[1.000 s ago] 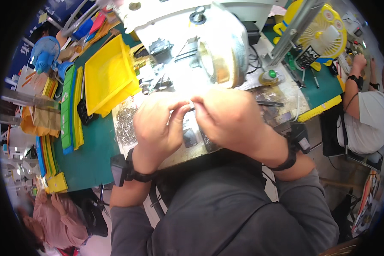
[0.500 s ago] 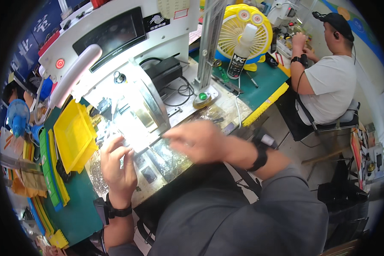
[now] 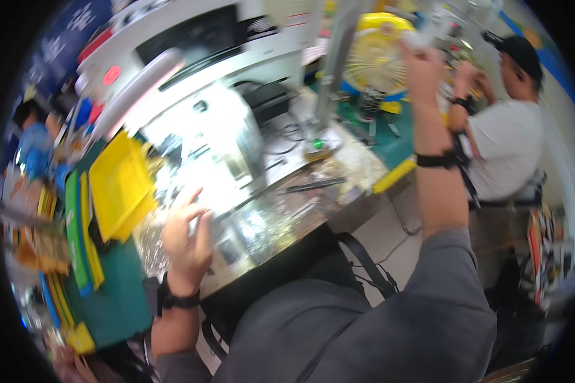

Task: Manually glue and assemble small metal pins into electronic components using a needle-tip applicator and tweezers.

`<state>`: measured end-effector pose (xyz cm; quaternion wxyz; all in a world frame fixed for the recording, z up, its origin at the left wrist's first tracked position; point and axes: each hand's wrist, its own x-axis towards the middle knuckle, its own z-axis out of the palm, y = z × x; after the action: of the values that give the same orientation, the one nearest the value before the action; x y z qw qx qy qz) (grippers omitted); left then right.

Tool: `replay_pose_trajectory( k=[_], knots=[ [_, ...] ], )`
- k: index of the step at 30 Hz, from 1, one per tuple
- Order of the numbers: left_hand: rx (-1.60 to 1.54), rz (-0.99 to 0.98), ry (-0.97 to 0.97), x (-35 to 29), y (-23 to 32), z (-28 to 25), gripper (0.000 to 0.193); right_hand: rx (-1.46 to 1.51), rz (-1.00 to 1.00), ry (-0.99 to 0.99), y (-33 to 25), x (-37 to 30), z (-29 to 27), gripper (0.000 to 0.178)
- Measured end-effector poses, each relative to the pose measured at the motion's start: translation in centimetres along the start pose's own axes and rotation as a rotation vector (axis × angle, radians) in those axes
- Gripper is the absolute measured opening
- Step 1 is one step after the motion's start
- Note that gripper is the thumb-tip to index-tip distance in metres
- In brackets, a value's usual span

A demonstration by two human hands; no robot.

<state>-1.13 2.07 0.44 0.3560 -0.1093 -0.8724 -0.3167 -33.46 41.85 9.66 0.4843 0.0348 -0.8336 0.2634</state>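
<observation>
My left hand (image 3: 186, 241) is in front of the brightly lit white bench machine (image 3: 201, 150). Its fingers are bent and the thumb is close to the fingertips, a pinch; glare and blur hide what they hold, if anything. Stretched far forward to the right, my right hand (image 3: 423, 73) is beside the yellow fan (image 3: 375, 54) and above the dark-labelled bottle (image 3: 368, 103). Motion smears its fingers, so I cannot tell whether it touches the bottle's upper part. A slim dark tool (image 3: 313, 186) lies on the bench between my hands.
A yellow tray (image 3: 120, 191) stands left of the machine, with green and yellow strips (image 3: 81, 233) beyond it. A metal post (image 3: 335, 70) rises right of the machine. On the right sits a co-worker (image 3: 508, 137). A black chair (image 3: 281, 271) is below the bench edge.
My right hand has moved from the machine's front, forward and right, to the fan and bottle. The slim dark tool now shows fully. My left hand keeps nearly the same pose.
</observation>
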Motion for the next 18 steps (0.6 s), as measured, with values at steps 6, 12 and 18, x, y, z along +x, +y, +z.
replay_pose_trajectory(
  k=[6, 12, 18],
  knots=[
    [-0.065, 0.045, 0.014, 0.7, 0.0, 0.0, 0.009, 1.391, 0.1, -0.161, -11.1, -9.0, -7.4, 0.032],
    [-0.058, 0.089, 0.032, 0.7, -0.6, -0.1, 0.012, 1.381, -0.301, -0.57, -19.8, -16.9, -7.3, 0.04],
    [-0.009, 0.106, 0.036, 0.6, -0.8, -0.2, 0.015, 1.202, -0.396, -0.647, -21.7, -17.2, -6.4, 0.037]
  ],
)
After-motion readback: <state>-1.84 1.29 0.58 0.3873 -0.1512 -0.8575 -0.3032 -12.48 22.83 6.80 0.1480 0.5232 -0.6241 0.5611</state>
